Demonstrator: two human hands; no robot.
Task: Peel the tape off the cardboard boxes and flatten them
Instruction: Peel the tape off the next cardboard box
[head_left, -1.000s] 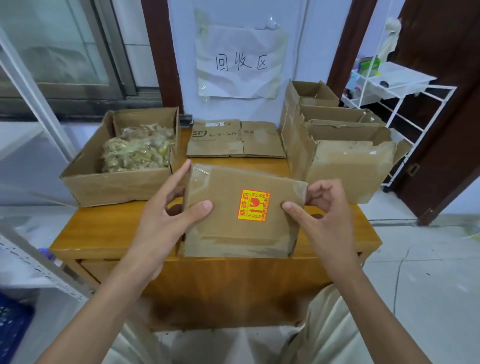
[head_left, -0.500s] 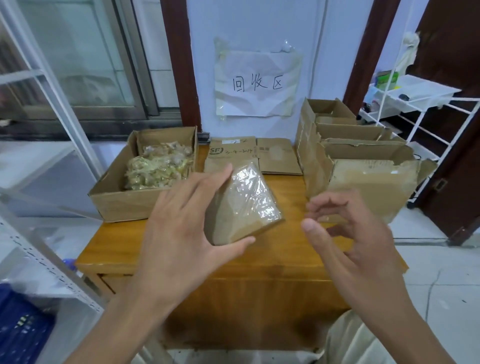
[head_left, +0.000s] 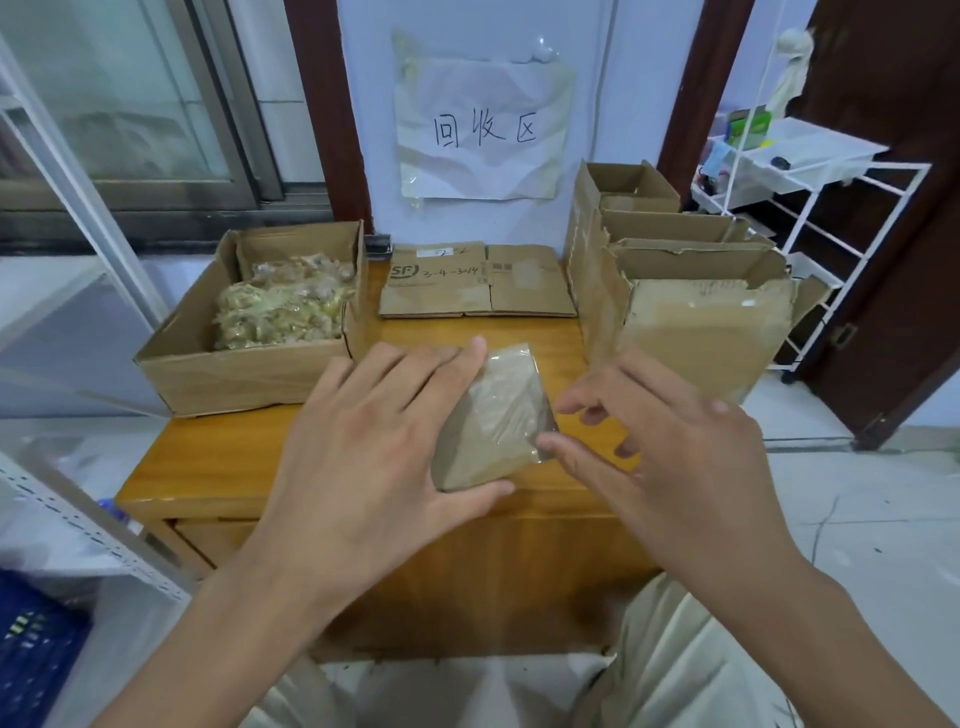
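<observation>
- Two hands work over a wooden table (head_left: 208, 467), with several cardboard boxes set along its far side.
- At the far left, a blue crate (head_left: 31, 660) sits low beside a white metal shelf (head_left: 78, 525).
- On the table's left stands an open box (head_left: 249, 358) holding a heap of crumpled used tape (head_left: 283, 304).
- The left hand (head_left: 374, 447) grips a small taped box (head_left: 493, 421) above the table's front middle; its fingers lie across the top edge and the thumb presses under the lower edge, so the box is clamped between them.
- The small box is tilted, one corner pointing right, and its face is covered in shiny clear tape.
- Behind it, a flattened box (head_left: 478, 283) with handwriting lies flat against the wall, under a paper sign (head_left: 483, 127).
- The right hand (head_left: 675, 447) is just beside the small box's right corner, fingers loosely curled and spread; the thumb tip touches or nearly touches the tape edge, and I cannot tell which.
- To the right, a row of open boxes (head_left: 691, 301) stands on the table's edge, the nearest one torn along its rim.
- Far right, a white wire rack (head_left: 810, 171) stands by a dark door (head_left: 909, 234).
</observation>
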